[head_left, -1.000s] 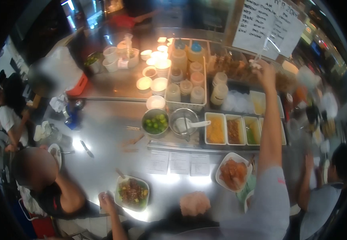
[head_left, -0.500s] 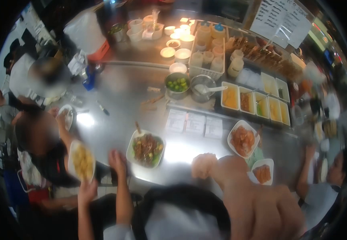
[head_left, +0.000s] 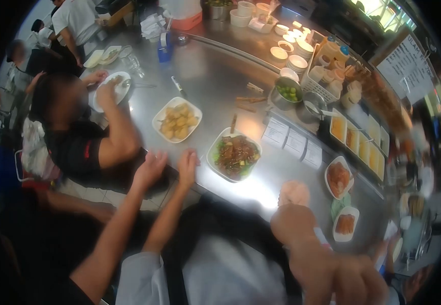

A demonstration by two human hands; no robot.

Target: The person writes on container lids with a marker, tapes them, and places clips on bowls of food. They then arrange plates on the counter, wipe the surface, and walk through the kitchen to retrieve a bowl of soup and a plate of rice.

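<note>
My left hand (head_left: 188, 165) comes from a white sleeve and rests at the table's front edge, empty, with loosely parted fingers. Nearest to it are a white bowl of browned meat on greens (head_left: 234, 155) and a white dish of yellow fried pieces (head_left: 176, 121). My right hand (head_left: 339, 264) is large and blurred, close to the camera. Its fingers look curled, and whatever they hold is hidden. Just beyond it shows a pale pink rounded shape (head_left: 294, 194) that I cannot make out.
Another person's hand (head_left: 152, 166) is beside my left hand. A seated person leans over an oval plate (head_left: 124, 90). White dishes of reddish food (head_left: 338, 179) and orange pieces (head_left: 346, 225) stand at right. Paper slips (head_left: 294, 144), a pot (head_left: 288, 96) and a squeeze-bottle basket (head_left: 312, 85) are farther back.
The dish of yellow pieces, held in a person's hand at left earlier, now sits on the table. My left hand has moved forward beside the meat bowl. The view has turned left.
</note>
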